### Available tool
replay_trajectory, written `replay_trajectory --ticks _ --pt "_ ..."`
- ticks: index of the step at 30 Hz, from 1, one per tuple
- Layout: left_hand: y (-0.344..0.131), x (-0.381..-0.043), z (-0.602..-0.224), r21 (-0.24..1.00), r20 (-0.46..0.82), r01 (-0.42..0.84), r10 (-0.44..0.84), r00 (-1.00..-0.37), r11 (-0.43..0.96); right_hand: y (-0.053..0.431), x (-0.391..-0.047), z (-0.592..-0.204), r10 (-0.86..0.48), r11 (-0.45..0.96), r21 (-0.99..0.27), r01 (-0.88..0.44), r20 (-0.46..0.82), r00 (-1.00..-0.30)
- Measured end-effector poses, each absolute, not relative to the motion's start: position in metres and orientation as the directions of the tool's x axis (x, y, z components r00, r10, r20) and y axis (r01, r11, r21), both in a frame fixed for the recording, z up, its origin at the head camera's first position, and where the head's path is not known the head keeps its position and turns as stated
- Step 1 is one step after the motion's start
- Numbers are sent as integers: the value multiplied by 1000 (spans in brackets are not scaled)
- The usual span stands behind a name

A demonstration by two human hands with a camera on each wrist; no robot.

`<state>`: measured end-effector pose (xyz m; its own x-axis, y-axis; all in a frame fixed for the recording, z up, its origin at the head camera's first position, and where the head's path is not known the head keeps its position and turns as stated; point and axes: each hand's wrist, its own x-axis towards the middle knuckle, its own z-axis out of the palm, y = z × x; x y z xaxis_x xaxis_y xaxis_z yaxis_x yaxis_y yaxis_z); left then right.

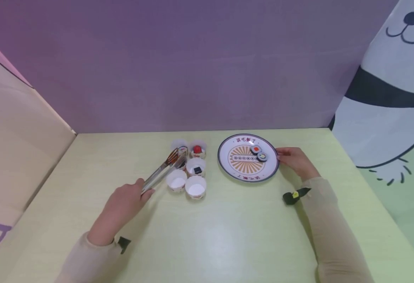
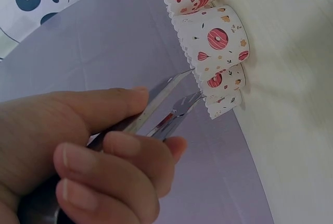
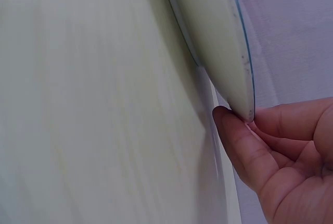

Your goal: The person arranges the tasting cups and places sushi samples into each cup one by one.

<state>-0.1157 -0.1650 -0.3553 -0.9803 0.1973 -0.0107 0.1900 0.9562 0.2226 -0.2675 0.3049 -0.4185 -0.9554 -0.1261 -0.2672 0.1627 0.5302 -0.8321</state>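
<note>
My left hand (image 1: 123,204) grips metal tongs (image 1: 158,177), whose tips reach over the back-left paper cup of a small cluster. A round piece lies in that cup, partly behind the tips. The other paper cups (image 1: 195,188) are white inside; one holds a red piece (image 1: 197,149), one a black piece (image 1: 197,170). In the left wrist view, red donut prints cover the cups' sides (image 2: 217,39). At the plate's right rim (image 1: 224,167), my right hand (image 1: 295,160) pinches the edge between thumb and fingers. Two sushi-roll pieces (image 1: 256,149) lie together on the plate.
A pale wooden table (image 1: 228,228) carries everything, with a purple partition (image 1: 207,70) along its back edge. Printed panels stand at the left and right, the right one with a panda (image 1: 391,118). Dark straps hang at both wrists.
</note>
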Motion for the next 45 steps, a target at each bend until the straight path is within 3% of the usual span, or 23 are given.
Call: replay_trajectory --ticks 33,45 --pt "-157 -113 -352 240 0 182 188 -982 954 302 -265 -421 -114 491 -853 178 -266 -957" --pt "-138 -123 -350 248 -80 151 175 -981 957 301 -267 -418 -96 525 -829 195 -285 -954"
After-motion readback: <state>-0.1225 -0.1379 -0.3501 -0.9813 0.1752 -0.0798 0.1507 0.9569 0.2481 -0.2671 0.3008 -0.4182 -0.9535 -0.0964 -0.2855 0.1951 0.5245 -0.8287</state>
